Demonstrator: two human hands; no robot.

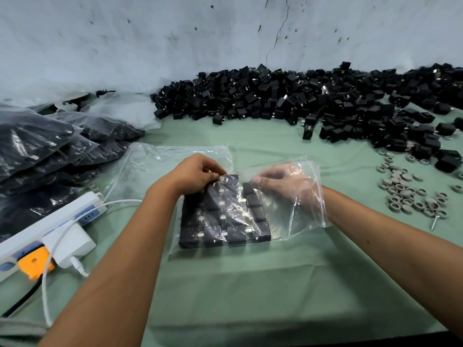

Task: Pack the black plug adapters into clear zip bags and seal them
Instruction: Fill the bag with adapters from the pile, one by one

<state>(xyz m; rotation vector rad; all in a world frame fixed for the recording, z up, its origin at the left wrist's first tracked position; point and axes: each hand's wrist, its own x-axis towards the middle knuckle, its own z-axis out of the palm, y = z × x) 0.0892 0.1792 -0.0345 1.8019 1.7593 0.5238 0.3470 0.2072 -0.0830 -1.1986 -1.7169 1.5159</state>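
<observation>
A clear zip bag (pixel 283 221) lies on the green cloth in front of me with rows of black plug adapters (pixel 223 216) inside. My left hand (pixel 193 176) pinches the bag's far edge over the adapters from outside. My right hand (pixel 283 184) is inside the bag through its open right end, fingers curled round an adapter (pixel 248 187) at the top of the right row. A second empty zip bag (pixel 160 161) lies flat just beyond.
A large heap of loose black adapters (pixel 313 96) runs along the wall at the back and right. Filled bags (pixel 45 151) are stacked at the left. A white power strip (pixel 50 231) with cables lies near left. Several grey rings (pixel 411 194) are scattered at the right.
</observation>
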